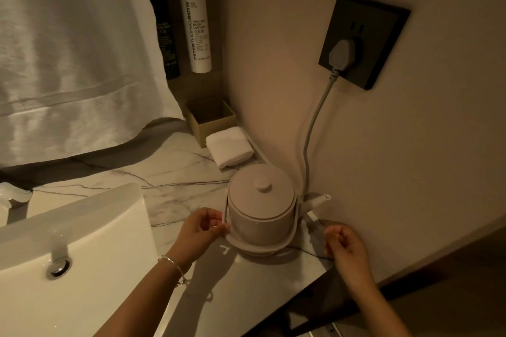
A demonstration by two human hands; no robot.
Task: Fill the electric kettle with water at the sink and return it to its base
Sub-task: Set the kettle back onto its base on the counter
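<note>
Kettle point(260, 208) sits lid on, on its base point(284, 255) on the counter point(175, 172), right of the sink point(82, 227). Your left hand point(201, 230) pinches the folded-down handle point(226, 216) at the kettle's left side. Your right hand point(346, 243) hovers just right of the base, fingers loosely curled, holding nothing.

A white towel point(68, 49) hangs at upper left, with a dark bottle point(165, 33) and a white body lotion bottle point(195, 27) upright beside it. Below them an open tan box point(212, 120) stands on the marble counter point(169, 172), a folded white cloth point(229, 146) just beside it
</note>
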